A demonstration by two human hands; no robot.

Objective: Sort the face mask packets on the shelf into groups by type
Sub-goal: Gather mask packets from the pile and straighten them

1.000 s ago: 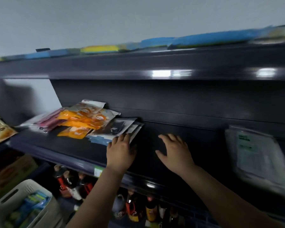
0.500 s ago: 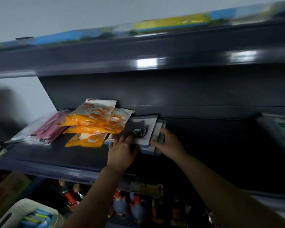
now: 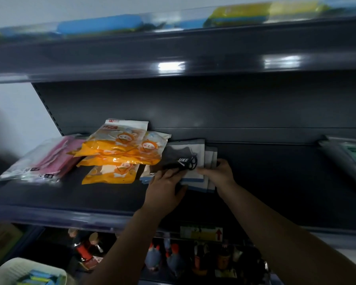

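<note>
The grey packets [image 3: 190, 153], flat glossy sleeves with a black mask showing through the top one, lie stacked at centre frame on the dark shelf [image 3: 70, 194]. The left hand [image 3: 166, 187] lies on the stack's near left corner, fingers fairly straight and pressing down; the right hand [image 3: 219, 173] grips the stack's right edge, thumb on top and fingers curled under. Half a second ago both hands sat on the same stack, but the right has closed further round the edge, and the stack looks more squared. Left of it, touching, the orange packets [image 3: 121, 150] overlap in a loose crinkly heap, printed with cartoon faces. Further left lie the pink packets [image 3: 49, 161] in clear plastic, fanned out towards the left edge. At right frame a clear bag [image 3: 345, 157] leans, blurred. Above, an upper shelf [image 3: 173, 48] carries blurred blue and yellow packs. Below, bottles [image 3: 86, 249] stand in shadow, and a pale basket [image 3: 19, 270] sits lower left.
</note>
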